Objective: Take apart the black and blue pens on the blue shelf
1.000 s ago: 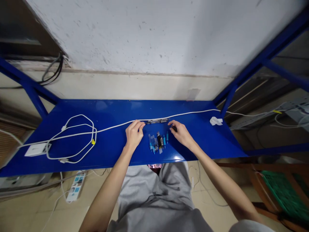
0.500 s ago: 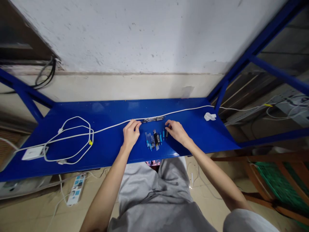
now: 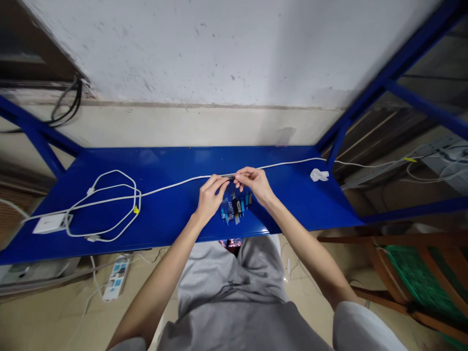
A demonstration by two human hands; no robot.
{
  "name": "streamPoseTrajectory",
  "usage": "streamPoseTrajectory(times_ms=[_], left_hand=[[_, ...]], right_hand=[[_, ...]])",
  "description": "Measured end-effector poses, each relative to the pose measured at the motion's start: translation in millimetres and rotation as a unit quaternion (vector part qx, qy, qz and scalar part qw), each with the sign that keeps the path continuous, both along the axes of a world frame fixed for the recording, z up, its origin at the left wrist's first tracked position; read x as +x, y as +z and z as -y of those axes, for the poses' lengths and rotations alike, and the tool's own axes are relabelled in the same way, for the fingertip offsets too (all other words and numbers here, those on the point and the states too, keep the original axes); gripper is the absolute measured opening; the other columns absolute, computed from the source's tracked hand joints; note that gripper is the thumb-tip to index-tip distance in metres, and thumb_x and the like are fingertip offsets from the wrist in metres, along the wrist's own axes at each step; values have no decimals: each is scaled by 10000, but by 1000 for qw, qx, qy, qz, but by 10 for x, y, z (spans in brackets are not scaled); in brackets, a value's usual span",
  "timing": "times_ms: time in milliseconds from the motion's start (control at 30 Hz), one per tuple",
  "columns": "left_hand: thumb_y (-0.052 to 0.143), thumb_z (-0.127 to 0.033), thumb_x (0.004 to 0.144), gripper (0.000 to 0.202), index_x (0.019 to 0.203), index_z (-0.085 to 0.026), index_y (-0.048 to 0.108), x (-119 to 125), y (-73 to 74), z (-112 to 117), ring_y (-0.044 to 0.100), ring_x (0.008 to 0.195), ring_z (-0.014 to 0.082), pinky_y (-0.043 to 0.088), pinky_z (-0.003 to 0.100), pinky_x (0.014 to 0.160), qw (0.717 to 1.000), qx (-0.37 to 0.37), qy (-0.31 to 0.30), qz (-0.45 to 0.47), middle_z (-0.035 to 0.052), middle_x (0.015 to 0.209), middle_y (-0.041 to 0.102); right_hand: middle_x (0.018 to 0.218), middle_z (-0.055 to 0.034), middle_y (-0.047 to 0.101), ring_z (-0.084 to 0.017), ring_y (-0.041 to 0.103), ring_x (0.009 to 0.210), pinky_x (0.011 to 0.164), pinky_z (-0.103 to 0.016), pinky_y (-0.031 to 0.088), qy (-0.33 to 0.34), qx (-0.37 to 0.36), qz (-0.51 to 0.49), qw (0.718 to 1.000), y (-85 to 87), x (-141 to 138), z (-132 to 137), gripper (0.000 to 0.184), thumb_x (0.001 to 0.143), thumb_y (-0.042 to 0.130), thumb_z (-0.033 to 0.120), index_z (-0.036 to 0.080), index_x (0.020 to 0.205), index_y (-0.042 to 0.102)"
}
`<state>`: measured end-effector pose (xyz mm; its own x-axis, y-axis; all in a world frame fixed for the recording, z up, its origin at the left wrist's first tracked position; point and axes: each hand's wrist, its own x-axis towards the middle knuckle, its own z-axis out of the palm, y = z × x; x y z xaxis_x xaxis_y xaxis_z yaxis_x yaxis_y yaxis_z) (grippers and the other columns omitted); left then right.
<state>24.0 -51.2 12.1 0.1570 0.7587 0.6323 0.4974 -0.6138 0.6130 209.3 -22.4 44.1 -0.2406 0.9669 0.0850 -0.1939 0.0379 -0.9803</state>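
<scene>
Small blue and black parts [image 3: 235, 206] lie grouped near the shelf [image 3: 164, 219] edge, within our reach. Just beyond, left hand [image 3: 211, 197] and right hand [image 3: 255, 183] pinch a thin dark piece [image 3: 231, 177] between fingertips, beside the white cable [image 3: 171, 185].

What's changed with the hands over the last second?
The left hand and right hand closed in from either end of the thin dark tool and now pinch it together. The small blue and black parts and white cable stayed put.
</scene>
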Motion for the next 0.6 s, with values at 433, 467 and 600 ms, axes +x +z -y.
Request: streamPoseTrajectory(times_ms=[433, 467, 600], left_hand=[[592, -263, 928, 47, 911, -220, 593, -313, -101, -31, 489, 544, 99, 391, 239, 620, 967, -208, 123, -73, -79, 614, 504], [591, -266, 922, 54, 893, -223, 577, -308, -108, -10, 488, 543, 98, 381, 237, 616, 964, -219, 125, -82, -82, 605, 488], [571, -288, 924, 84, 866, -229, 557, -275, -133, 12, 501, 555, 100, 351, 239, 616, 954, -237, 136, -122, -82, 593, 462]], right_hand=[[689, -6, 719, -128, 614, 590, 594, -255, 492, 39, 10, 48, 998, -341, 272, -501, 400, 699, 894, 497, 189, 900, 738], [696, -8, 731, -140, 641, 620, 641, -266, 511, 54, 12, 61, 997, -342, 263, -479, 409, 694, 898, 491, 190, 916, 734], [711, -18, 756, -171, 694, 680, 728, -294, 531, 101, 26, 94, 990, -300, 250, -429, 435, 673, 911, 489, 182, 906, 709]])
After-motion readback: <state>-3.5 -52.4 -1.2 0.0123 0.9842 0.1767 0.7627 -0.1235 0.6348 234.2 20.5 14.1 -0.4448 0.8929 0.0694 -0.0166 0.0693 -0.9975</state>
